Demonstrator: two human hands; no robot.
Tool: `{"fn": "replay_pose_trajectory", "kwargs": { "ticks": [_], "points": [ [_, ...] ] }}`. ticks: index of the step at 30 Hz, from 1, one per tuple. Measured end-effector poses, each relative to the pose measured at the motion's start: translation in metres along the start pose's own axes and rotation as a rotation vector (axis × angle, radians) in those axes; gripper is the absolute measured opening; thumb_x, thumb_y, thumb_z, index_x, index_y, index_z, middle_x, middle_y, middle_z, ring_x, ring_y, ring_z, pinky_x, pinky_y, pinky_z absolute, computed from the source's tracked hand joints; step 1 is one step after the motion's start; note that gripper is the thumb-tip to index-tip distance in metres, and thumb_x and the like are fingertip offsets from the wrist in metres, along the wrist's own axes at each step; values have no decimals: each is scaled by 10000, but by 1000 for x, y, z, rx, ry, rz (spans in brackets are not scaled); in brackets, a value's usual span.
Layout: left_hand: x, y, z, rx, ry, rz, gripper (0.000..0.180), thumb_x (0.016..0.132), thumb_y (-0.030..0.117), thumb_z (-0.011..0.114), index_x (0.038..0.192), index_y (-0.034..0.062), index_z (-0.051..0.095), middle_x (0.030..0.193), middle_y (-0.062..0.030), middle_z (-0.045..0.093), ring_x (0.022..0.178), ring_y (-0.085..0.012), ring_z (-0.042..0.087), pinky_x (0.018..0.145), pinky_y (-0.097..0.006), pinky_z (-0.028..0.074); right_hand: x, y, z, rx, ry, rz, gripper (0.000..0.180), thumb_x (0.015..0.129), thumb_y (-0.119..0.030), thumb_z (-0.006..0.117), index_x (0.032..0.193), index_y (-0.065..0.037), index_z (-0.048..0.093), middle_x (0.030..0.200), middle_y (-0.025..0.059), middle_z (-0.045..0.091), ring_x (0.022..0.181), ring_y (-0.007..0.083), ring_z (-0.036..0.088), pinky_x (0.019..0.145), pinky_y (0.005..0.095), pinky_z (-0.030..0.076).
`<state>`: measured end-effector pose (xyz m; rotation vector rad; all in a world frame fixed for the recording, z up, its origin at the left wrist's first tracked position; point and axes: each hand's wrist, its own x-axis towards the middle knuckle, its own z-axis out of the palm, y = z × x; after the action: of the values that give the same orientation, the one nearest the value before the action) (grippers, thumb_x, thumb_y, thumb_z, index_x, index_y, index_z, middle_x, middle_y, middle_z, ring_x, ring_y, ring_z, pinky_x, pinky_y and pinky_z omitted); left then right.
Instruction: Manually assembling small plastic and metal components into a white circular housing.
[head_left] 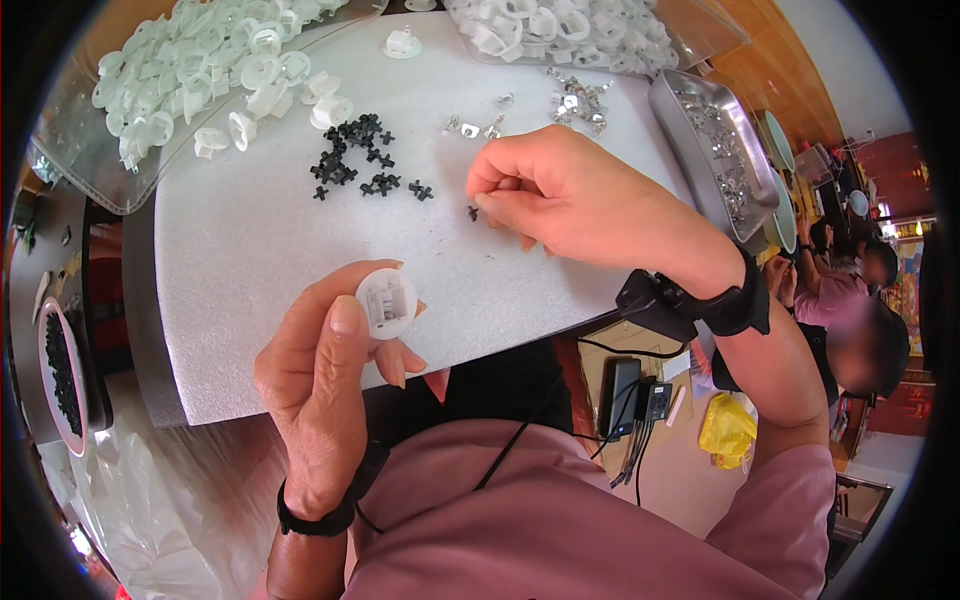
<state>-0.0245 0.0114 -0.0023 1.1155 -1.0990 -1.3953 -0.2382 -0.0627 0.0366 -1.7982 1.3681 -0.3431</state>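
- Near edge: the white foam sheet [240, 250] ends in a slanting edge just in front of the body; the left hand [325, 355] is at this edge, its wrist on the body side.
- Side edges: a clear bin [125, 195] heaped with white parts [200, 75] overlaps the far left corner, and a metal tray [757, 212] of small metal pieces borders the right side.
- Room between: foam surface shows between the 2 hands, and left of the left hand to the sheet's side edge.
- Far side: black cross pieces [338, 150] lie in a loose cluster beyond the left hand; metal clips [580, 103] lie beyond the right hand [535, 190].
- Left grip: thumb and fingers are closed about the rim of 1 round white part [386, 303], its square recess facing up with metal inside. It is held near the front of the sheet.
- Right grip: thumb and index fingertip are pinched together on 1 small black cross [473, 213], just over the foam.
- Writing: any marking on the black adapter [655, 400] below the table is too small to read.
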Motion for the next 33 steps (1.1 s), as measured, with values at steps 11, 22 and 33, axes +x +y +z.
{"fn": "replay_pose_trajectory", "kwargs": {
  "ticks": [11,22,33],
  "points": [
    [1,0,-3,-3,-54,15,366,997,269,476,1101,-58,605,866,-143,657,581,-100,531,586,-249,480,-2,15,-1,-357,70,-451,176,813,-29,560,979,-23,616,903,119,626,817,297,606,660,373,483],
    [1,0,-4,-11,-68,29,353,995,252,482,1107,-60,604,875,-143,656,586,-93,526,603,-256,484,-2,-1,13,-823,130,-537,79,741,14,565,816,38,551,793,134,557,693,317,631,563,384,514],
    [0,0,-5,-43,-90,26,349,993,245,483,1117,-60,600,893,-138,650,600,-91,515,627,-271,501,-5,-12,12,-810,47,-409,165,744,7,581,898,67,575,884,191,592,742,339,640,610,405,531]
  ]
}}
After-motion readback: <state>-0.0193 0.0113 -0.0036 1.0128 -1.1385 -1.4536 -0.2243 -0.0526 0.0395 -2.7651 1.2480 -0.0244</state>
